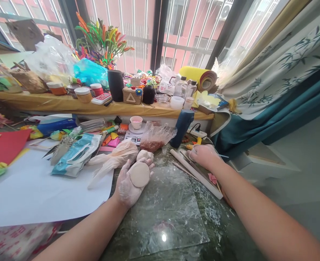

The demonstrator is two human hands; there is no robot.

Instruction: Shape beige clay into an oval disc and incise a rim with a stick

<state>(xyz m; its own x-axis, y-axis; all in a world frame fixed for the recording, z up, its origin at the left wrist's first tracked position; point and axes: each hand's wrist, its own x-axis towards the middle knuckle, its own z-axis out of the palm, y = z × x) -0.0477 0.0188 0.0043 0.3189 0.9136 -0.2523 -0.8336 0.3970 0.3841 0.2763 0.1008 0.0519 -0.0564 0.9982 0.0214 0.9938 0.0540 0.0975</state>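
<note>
My left hand [129,185], palm up and dusted with white, holds a flat round disc of pale clay [139,174] on its palm and fingers. Just beyond its fingertips is a lump of the same pale clay [145,156], beside a crumpled translucent plastic bag [119,156]. To the right, my right hand [205,156] is closed at the rim of a small round clear cup [194,148]; the palm hides much of its fingers. A white rolling pin [198,175] and thin sticks [185,170] lie close to this hand.
A clear plastic sheet [168,214] covers the dark table between my arms. Behind it stand a blue bottle [182,128], a bag of brown material [156,137] and a scale [134,137] with a pink cup [136,122]. White paper [40,195] and a wipes pack [77,154] lie left.
</note>
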